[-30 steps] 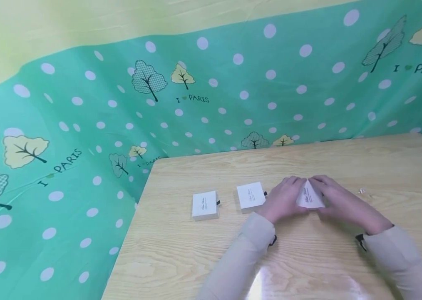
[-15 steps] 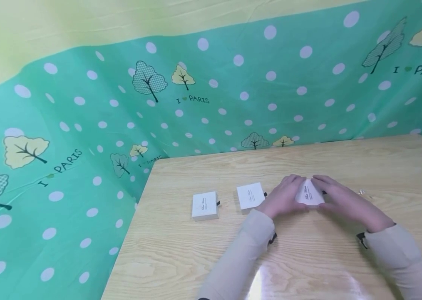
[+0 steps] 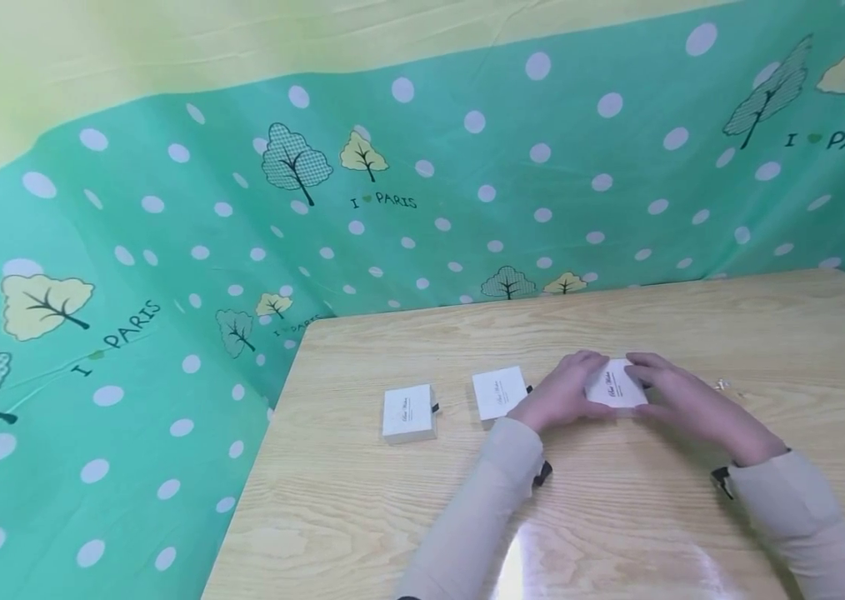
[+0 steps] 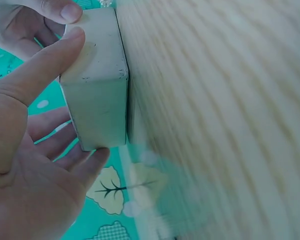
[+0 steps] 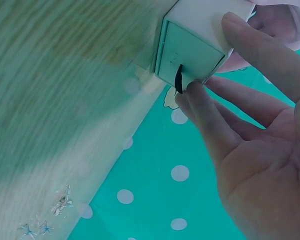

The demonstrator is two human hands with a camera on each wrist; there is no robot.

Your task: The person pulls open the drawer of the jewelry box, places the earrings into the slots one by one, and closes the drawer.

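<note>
Between both hands a small white drawer-style box (image 3: pixel 616 385) with dark lettering sits on the table. My left hand (image 3: pixel 565 396) holds its left side, the thumb on the front face and the fingers reaching round the back, as the left wrist view shows on the box (image 4: pixel 100 110). On the other side my right hand (image 3: pixel 685 404) holds it too, thumb on the front face. In the right wrist view its fingers meet the far edge by the black ribbon tab (image 5: pixel 179 79). The drawer looks pushed in flush; its inside is hidden.
Two similar white boxes, one in the middle (image 3: pixel 499 392) and one further left (image 3: pixel 408 412), lie on the wooden table (image 3: pixel 332 500). Small shiny jewellery pieces (image 5: pixel 62 201) lie right of the right hand. A green dotted curtain (image 3: pixel 422 242) hangs behind the table.
Both hands have stayed around the box while their fingers spread apart, uncovering more of its lettered top. The left hand has shifted slightly left. The other boxes have not moved.
</note>
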